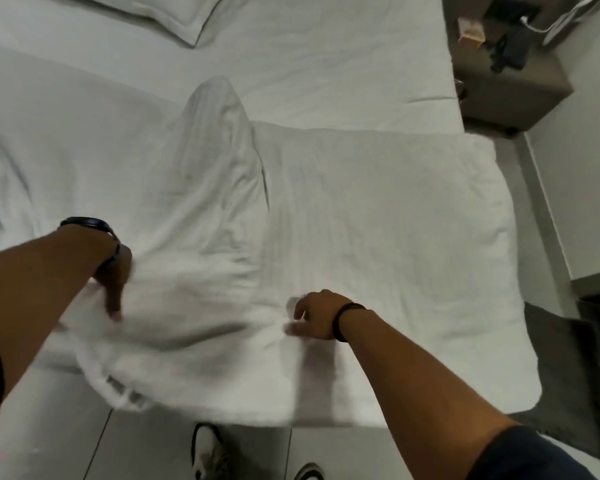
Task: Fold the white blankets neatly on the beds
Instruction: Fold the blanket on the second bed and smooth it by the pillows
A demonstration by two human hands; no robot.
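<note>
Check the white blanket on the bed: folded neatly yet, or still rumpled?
Still rumpled. The white blanket lies bunched, with a raised hump mid-bed and an edge spilling off; both hands, left and right, are on it.

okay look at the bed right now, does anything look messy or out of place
Yes. The white blanket is not flat: a raised hump stands in its middle, wrinkles run down from it, and its near left corner hangs bunched over the bed edge. The left hand and right hand both rest on it. Nothing looks spilled or damaged.
</note>
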